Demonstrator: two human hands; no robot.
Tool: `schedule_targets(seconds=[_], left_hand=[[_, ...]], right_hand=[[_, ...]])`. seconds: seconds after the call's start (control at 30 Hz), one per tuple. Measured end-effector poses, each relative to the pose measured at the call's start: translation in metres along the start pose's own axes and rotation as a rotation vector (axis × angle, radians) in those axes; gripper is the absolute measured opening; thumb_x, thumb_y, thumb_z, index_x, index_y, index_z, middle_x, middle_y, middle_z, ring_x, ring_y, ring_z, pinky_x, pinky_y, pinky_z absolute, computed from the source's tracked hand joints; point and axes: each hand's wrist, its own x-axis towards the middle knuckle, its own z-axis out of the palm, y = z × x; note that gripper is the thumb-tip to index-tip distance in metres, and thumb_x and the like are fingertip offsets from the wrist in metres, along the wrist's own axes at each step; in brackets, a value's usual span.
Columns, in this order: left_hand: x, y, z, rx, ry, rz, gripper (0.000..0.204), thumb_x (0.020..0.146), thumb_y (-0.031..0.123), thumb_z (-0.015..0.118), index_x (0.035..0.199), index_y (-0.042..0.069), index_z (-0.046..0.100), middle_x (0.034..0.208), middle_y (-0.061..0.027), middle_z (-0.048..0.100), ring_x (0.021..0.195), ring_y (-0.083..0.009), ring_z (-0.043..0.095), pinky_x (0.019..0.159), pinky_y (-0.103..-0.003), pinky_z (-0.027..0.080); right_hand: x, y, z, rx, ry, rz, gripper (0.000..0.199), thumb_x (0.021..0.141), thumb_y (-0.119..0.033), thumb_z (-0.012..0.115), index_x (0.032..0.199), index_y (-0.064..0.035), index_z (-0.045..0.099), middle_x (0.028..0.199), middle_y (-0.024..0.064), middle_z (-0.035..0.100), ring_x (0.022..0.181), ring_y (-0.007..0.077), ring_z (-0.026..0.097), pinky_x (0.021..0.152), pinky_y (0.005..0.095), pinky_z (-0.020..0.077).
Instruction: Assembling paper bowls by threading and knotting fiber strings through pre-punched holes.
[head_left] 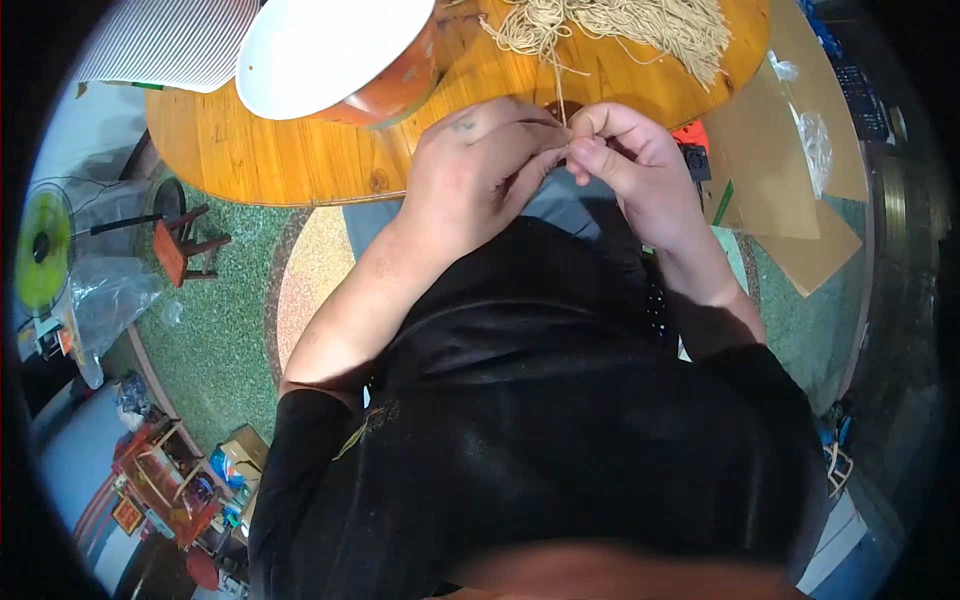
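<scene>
My left hand (478, 165) and my right hand (637, 168) meet at the table's near edge, fingertips close together. Both are closed in a pinch on a thin beige cord (560, 90), which runs down between them from a loose bundle of beige cords (660, 35) on the wooden table (260, 165). Its end is hidden behind my fingers. Left of the bundle is an orange basin (395, 85) with a wide white inside, on the table beyond my left hand.
A pale ribbed sheet (165, 40) reaches over the table's left end. On the floor are a small reddish stool (175, 250) and a green fan (45, 248) at the left. Flat cardboard (765, 170) lies at the right, with clear plastic (815, 150) on it.
</scene>
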Motion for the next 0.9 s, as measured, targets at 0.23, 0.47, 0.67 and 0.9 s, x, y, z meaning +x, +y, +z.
schedule_targets(seconds=[0.23,0.47,0.67,0.9], left_hand=[[-0.013,0.008,-0.009,-0.158,0.039,-0.151,0.012,0.084,-0.001,0.076,0.093,0.002,0.069,0.096,-0.0098,0.068,0.084,-0.0219,0.072,0.071,-0.031,0.057],[-0.037,0.003,-0.006,-0.716,0.228,-0.474,0.011,0.089,-0.01,0.07,0.096,-0.002,0.066,0.1,-0.0047,0.062,0.079,-0.0072,0.062,0.071,-0.02,0.05],[-0.049,0.003,-0.021,-0.571,0.264,-0.391,0.011,0.089,-0.008,0.071,0.096,-0.002,0.066,0.1,-0.0066,0.063,0.087,-0.0112,0.062,0.077,-0.023,0.049],[-0.062,0.022,-0.051,-0.452,0.216,-0.196,0.009,0.089,-0.005,0.07,0.096,-0.002,0.065,0.112,-0.0187,0.068,0.093,-0.0245,0.069,0.085,-0.034,0.056]], right_hand=[[0.004,0.002,0.019,-0.334,0.222,-0.369,0.026,0.088,0.001,0.076,0.113,-0.0027,0.068,0.102,0.0017,0.07,0.091,0.0082,0.064,0.078,0.0223,0.0523],[0.006,0.001,0.032,-0.556,0.029,-0.435,0.036,0.082,0.001,0.08,0.117,-0.0018,0.072,0.105,0.009,0.075,0.081,0.014,0.07,0.07,0.0263,0.0562],[0.033,0.005,0.031,-0.788,-0.043,-0.572,0.024,0.085,0.004,0.075,0.108,-0.0026,0.076,0.106,0.0128,0.074,0.09,0.0233,0.073,0.074,0.0303,0.0583],[0.114,0.004,-0.041,-1.164,0.07,-0.511,0.02,0.094,-0.025,0.069,0.102,-0.0085,0.078,0.103,0.011,0.075,0.093,0.0335,0.071,0.085,0.0416,0.0561]])
